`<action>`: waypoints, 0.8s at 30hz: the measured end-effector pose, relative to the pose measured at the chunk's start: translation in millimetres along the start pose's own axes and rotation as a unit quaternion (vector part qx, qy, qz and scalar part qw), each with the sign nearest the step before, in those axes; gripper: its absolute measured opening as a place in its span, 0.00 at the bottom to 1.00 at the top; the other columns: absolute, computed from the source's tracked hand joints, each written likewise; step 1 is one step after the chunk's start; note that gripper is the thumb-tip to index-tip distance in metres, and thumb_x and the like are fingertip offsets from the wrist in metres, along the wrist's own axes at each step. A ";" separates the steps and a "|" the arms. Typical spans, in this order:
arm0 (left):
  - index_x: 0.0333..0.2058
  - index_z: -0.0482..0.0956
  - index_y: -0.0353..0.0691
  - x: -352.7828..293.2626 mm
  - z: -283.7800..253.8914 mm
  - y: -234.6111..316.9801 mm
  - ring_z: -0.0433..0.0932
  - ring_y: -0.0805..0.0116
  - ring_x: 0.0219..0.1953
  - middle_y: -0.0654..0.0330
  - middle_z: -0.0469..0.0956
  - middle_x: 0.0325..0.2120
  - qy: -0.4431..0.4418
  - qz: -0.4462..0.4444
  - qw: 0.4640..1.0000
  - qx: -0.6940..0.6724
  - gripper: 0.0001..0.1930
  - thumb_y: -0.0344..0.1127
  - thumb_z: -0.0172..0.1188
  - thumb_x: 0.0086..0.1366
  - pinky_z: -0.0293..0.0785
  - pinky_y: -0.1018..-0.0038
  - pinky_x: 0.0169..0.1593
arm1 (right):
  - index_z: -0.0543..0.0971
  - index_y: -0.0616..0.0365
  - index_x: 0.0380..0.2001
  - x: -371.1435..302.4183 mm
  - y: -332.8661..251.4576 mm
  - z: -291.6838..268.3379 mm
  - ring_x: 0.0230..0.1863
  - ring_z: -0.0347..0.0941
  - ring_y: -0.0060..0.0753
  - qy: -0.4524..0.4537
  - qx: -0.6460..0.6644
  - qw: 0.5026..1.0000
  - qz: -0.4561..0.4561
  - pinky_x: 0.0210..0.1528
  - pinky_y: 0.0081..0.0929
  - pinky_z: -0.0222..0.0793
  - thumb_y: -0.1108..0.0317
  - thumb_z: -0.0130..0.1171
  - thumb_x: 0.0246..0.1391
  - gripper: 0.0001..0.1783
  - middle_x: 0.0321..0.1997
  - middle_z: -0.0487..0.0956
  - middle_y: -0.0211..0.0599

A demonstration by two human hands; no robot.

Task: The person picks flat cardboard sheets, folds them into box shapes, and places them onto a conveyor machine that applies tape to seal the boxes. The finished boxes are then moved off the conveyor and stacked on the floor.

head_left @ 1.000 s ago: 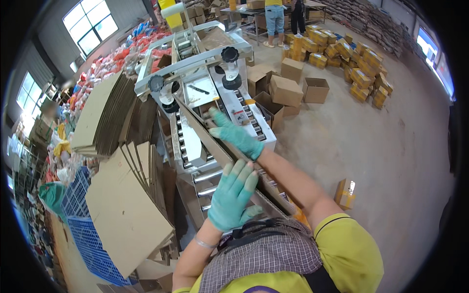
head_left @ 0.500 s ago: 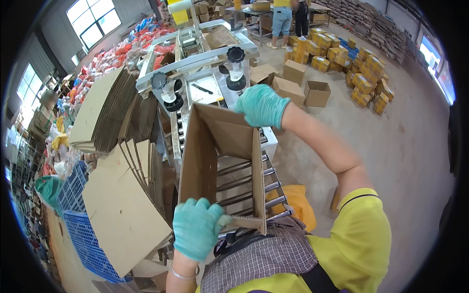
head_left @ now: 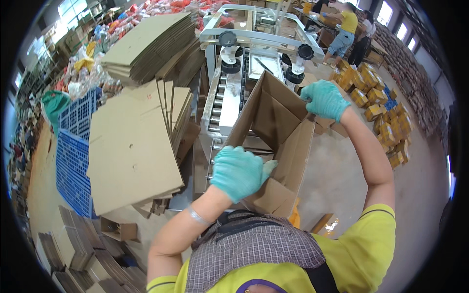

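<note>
Gloved left grip (head_left: 238,173) on near-left edge of open carton (head_left: 292,151), thumb inside; gloved right grip (head_left: 326,100) holds far-right corner. Conveyor rollers (head_left: 216,108) beyond. Flattened cardboard (head_left: 133,154) stacked left, blue crates (head_left: 74,168) beside it; yellow-taped boxes (head_left: 387,134) heaped far right.

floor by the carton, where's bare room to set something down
Bare floor shows between the open carton and the right forearm, and right of that forearm, nearer than the yellow-taped boxes. Left is crowded with flattened cardboard and blue crates.

Bright daylight reaches me from glaring windows (head_left: 72,10) around ten o'clock; fisheye distortion curves my view, softening toward its black rim.
</note>
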State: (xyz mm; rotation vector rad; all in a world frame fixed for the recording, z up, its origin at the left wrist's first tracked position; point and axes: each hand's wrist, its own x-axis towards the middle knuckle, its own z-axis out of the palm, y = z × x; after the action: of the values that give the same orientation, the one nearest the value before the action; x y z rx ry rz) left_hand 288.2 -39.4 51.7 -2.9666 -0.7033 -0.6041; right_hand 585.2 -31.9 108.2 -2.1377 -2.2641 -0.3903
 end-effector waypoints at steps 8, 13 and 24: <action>0.12 0.79 0.45 22.2 12.0 6.1 0.74 0.61 0.18 0.59 0.75 0.11 -0.062 -0.031 0.998 0.000 0.26 0.51 0.48 0.64 0.64 0.68 0.28 | 0.78 0.53 0.20 -1.8 -28.2 0.1 0.29 0.75 0.49 -0.020 -0.003 1.000 -0.020 0.34 0.41 0.70 0.68 0.59 0.32 0.06 0.22 0.77 0.44; 0.26 0.83 0.40 41.5 47.4 -10.7 0.80 0.52 0.31 0.51 0.81 0.25 -0.279 -0.033 0.957 -0.074 0.28 0.54 0.41 0.68 0.73 0.60 0.42 | 0.81 0.55 0.21 -12.0 -30.8 1.0 0.29 0.76 0.46 -0.107 0.055 0.991 -0.053 0.34 0.38 0.71 0.67 0.61 0.33 0.08 0.24 0.78 0.44; 0.46 0.74 0.34 9.3 -30.9 -50.6 0.71 0.48 0.44 0.48 0.73 0.41 0.195 -0.034 0.980 -0.035 0.26 0.38 0.66 0.49 0.67 0.60 0.49 | 0.72 0.58 0.45 54.5 -105.3 125.2 0.42 0.74 0.52 0.324 0.219 0.914 0.107 0.44 0.42 0.70 0.71 0.52 0.50 0.16 0.40 0.76 0.49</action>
State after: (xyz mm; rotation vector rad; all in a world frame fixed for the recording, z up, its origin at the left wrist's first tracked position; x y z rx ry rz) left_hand 262.4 6.2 80.9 -2.7596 -0.7566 -1.1929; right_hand 498.7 40.1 -22.4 -1.6691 -1.5534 -0.4451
